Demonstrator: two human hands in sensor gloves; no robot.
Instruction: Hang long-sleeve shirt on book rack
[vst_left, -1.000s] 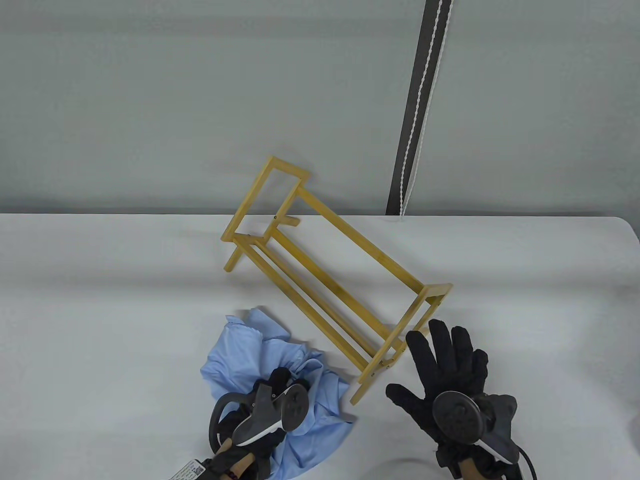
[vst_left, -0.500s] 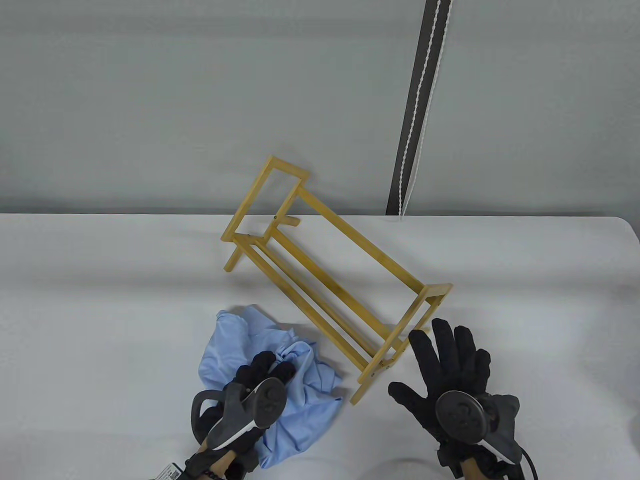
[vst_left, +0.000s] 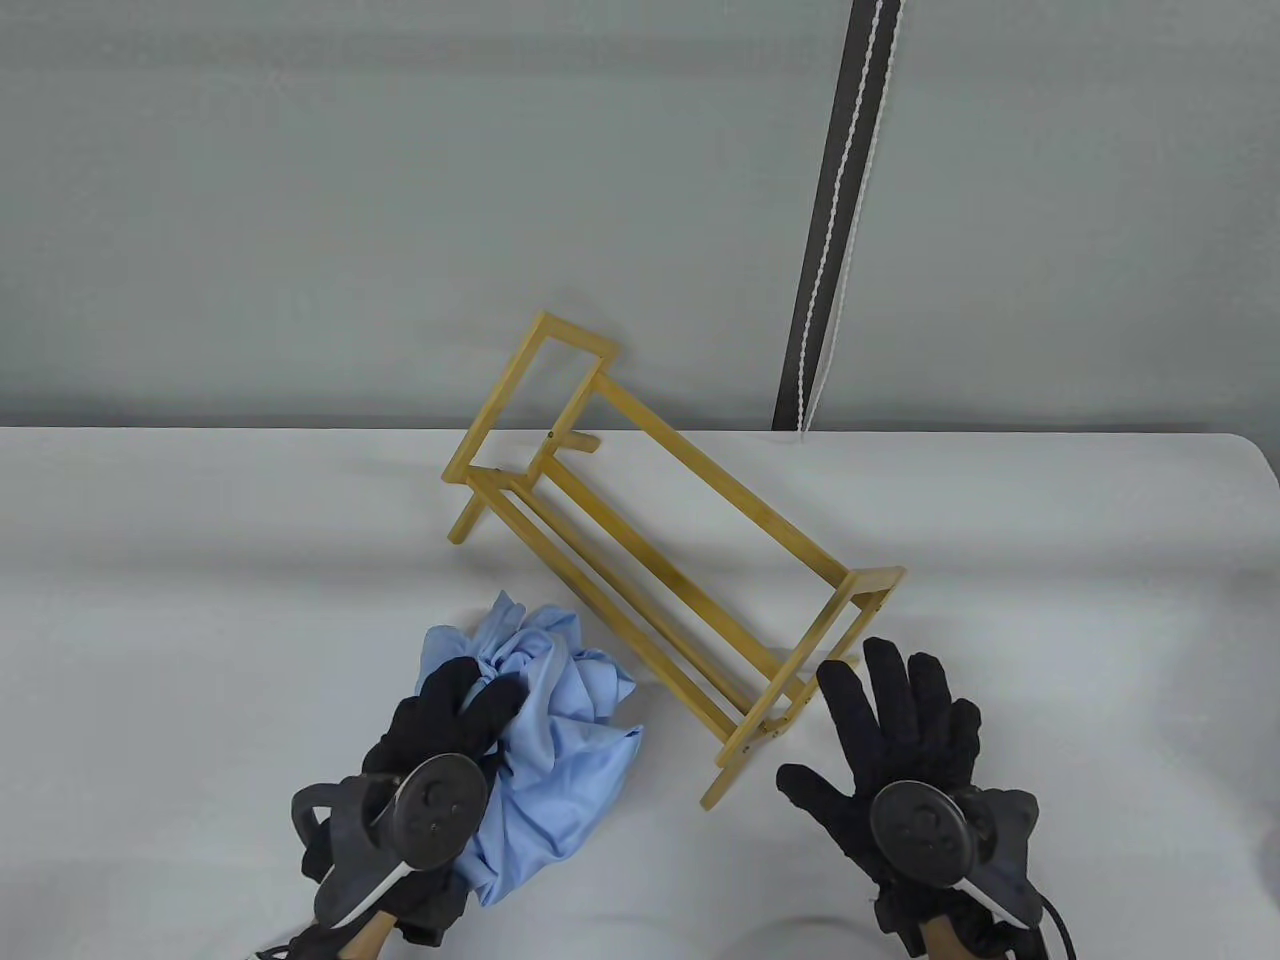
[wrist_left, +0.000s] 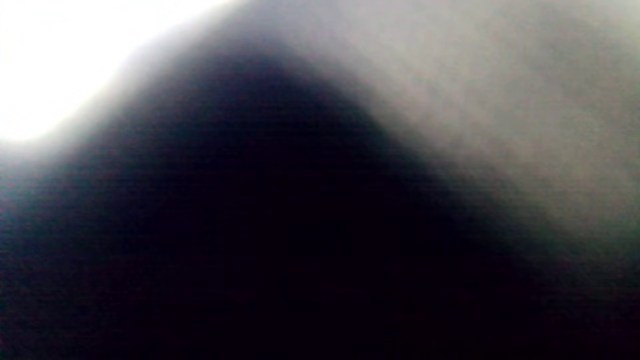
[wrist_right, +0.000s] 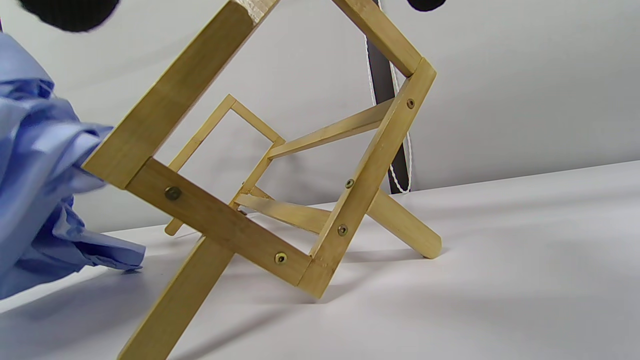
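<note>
Table, white, carries everything. Book rack: bamboo frame, stands diagonally mid-table, far end toward the back edge, near end toward the front edge just beside the right hand; in the right wrist view its end frame rests on splayed feet with screwed joints. Judged rigid and light, likely to skid or tip if cloth drags across a rail, so the free hand may need to steady it at the near end frame. Long-sleeve shirt: light blue, crumpled in a bunch on the table close to the front edge, left of the rack's near end and apart from it; also visible at the left of the right wrist view. Judged soft, light, limp, not fragile; it will sag and unfold when lifted, sleeves trailing. Collar and shoulders are not identifiable in the bunch; best hold is probably a gathered fold high on the pile, then regrip at shoulders to spread over the top rail. Left hand: reaches forward over the near-left of the bunch, fingers curled and closed into the cloth, gripping a fold. Left wrist view is dark and blurred, no detail. Right hand: palm down, hovers near the rack's near end, fingers spread apart, holding nothing; contact with the rack cannot be confirmed.
</note>
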